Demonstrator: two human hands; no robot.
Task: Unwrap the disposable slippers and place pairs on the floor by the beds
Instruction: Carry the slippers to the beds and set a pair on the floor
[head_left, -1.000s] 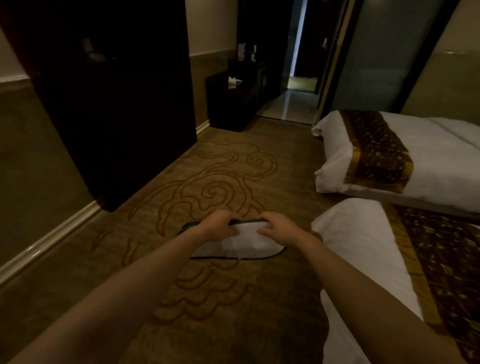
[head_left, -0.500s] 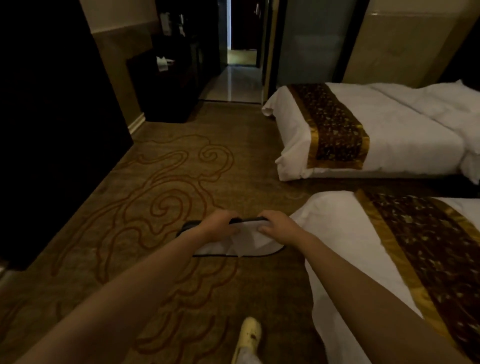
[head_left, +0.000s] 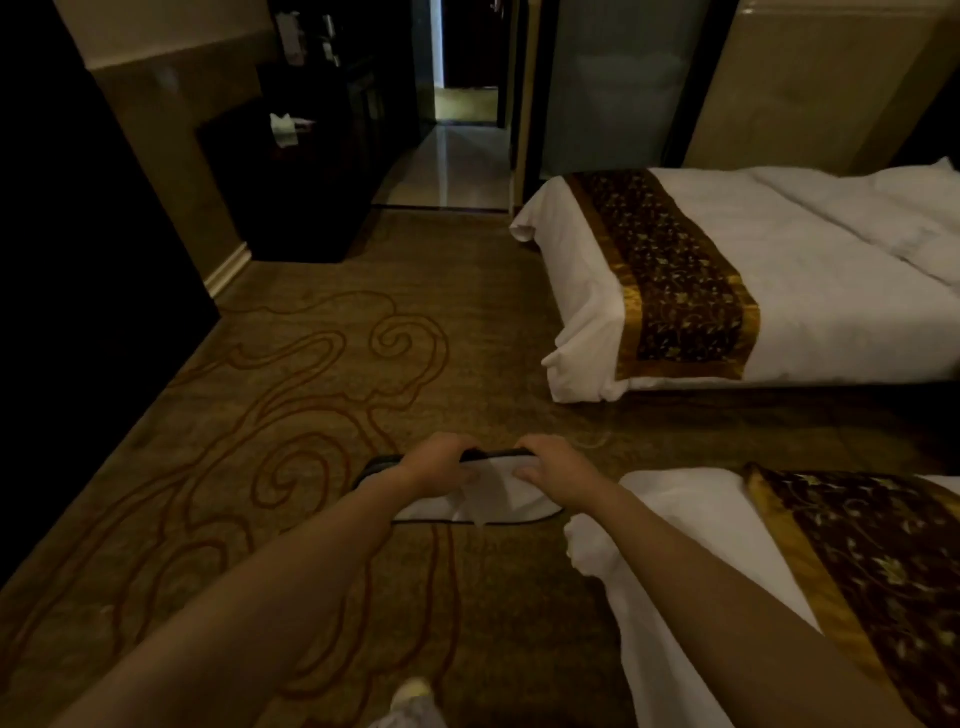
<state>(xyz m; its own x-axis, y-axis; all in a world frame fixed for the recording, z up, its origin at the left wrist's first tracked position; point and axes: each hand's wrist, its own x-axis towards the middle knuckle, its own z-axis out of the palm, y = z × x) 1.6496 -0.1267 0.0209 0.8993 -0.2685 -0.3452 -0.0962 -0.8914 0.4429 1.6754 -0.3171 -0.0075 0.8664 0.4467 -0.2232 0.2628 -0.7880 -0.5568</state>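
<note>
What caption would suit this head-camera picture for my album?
Both hands, left and right, grip white slippers above patterned carpet beside two beds.

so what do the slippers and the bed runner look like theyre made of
Slippers: thin white nonwoven or terry-like cloth, matte, with a dark edge trim; it creases softly between the left hand and right hand. Bed runner: probably woven brocade or satin, dark with a leaf pattern and gold borders that shine slightly.

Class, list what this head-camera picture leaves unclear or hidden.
- Slippers: the left hand and right hand cover the top edge; whether a wrapper remains is unclear.
- Near bed: cut off by the right and bottom edges.
- Items on the dark cabinet: too small and dim.
</note>
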